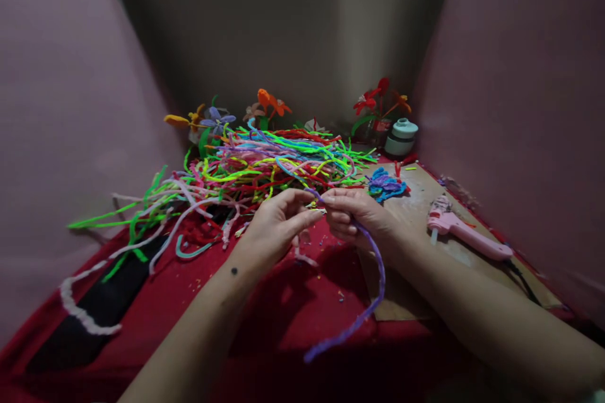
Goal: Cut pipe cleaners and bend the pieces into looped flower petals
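Observation:
A purple pipe cleaner (382,277) runs between both hands, its long end curving down below my right hand over the red cloth (302,302). My left hand (283,217) pinches its short upper end between thumb and forefinger. Close beside it, my right hand (354,211) grips the same pipe cleaner, with fingers curled. Behind the hands lies a large pile of colourful pipe cleaners (283,154). A blue and purple fuzzy bundle (387,184) rests just beyond my right hand.
A pink glue gun (466,234) lies on a brown board (411,296) at the right. Fuzzy flowers (269,102) and a lidded jar (401,137) stand at the back. A black strip (108,296) and loose pipe cleaners (155,208) are at the left.

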